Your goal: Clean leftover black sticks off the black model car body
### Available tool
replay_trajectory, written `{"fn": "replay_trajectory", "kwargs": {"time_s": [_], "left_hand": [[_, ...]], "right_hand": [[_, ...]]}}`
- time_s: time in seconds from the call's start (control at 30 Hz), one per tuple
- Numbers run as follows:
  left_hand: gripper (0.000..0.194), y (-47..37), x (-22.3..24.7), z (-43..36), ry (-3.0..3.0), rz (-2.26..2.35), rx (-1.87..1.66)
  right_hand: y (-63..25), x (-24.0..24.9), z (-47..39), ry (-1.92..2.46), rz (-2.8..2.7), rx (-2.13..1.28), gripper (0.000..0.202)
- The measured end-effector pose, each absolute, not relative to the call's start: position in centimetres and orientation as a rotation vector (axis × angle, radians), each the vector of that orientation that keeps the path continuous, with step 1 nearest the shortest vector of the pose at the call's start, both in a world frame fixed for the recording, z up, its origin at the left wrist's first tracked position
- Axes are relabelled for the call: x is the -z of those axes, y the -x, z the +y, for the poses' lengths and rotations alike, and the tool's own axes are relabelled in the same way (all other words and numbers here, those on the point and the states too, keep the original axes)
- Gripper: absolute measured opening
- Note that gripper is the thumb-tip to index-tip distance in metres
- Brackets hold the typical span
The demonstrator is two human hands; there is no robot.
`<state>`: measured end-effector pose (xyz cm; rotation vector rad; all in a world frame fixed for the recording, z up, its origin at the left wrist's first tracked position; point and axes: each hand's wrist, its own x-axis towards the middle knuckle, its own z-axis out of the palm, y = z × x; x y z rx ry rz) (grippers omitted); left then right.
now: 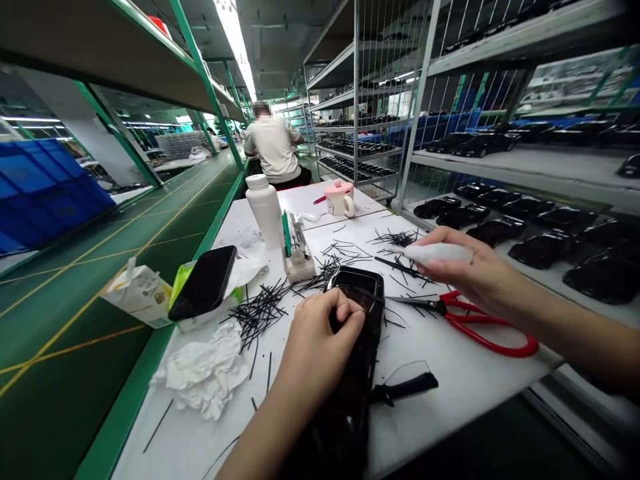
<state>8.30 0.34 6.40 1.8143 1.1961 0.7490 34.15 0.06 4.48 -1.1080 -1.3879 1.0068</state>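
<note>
A black model car (357,360) lies lengthwise on the white table, its near end at the bottom of the view. My left hand (325,327) rests over the car's upper part, thumb and forefinger pinched together; whatever they hold is too small to make out. My right hand (465,267) holds a small white bottle (440,253) with a thin nozzle pointing left, above the table to the right of the car. Red-handled scissors (493,333) lie under my right forearm, blades toward the car. Thin black strips (263,310) are scattered around the car.
On the left are crumpled tissue (207,370), a black phone (204,283) and a drink carton (140,297). Farther back stand a white bottle (265,210) and a pink-lidded mug (340,199). A black-handled tool (407,389) lies right of the car. A person (275,147) sits ahead.
</note>
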Motion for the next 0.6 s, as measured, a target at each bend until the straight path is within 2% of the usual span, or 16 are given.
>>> {"fn": "replay_trajectory", "kwargs": {"time_s": [0.1, 0.2, 0.3, 0.6], "left_hand": [[0.034, -8.2, -6.7, 0.6, -1.755, 1.179, -0.723], [0.033, -8.1, -6.9, 0.8, -1.734, 1.135, -0.71], [0.031, -8.0, -6.9, 0.8, -1.733, 1.103, -0.696], [0.031, -8.1, -6.7, 0.6, -1.77, 1.137, -0.692]], "right_hand": [[-31.3, -4.5, 0.2, 0.911, -1.481, -1.119, 0.026], [-29.5, -3.7, 0.7, 0.777, -1.616, -1.225, 0.035], [-28.5, -3.0, 1.0, 0.741, -1.751, -1.268, 0.035], [-28.4, -2.1, 0.5, 0.743, -2.051, -0.98, 0.034]]}}
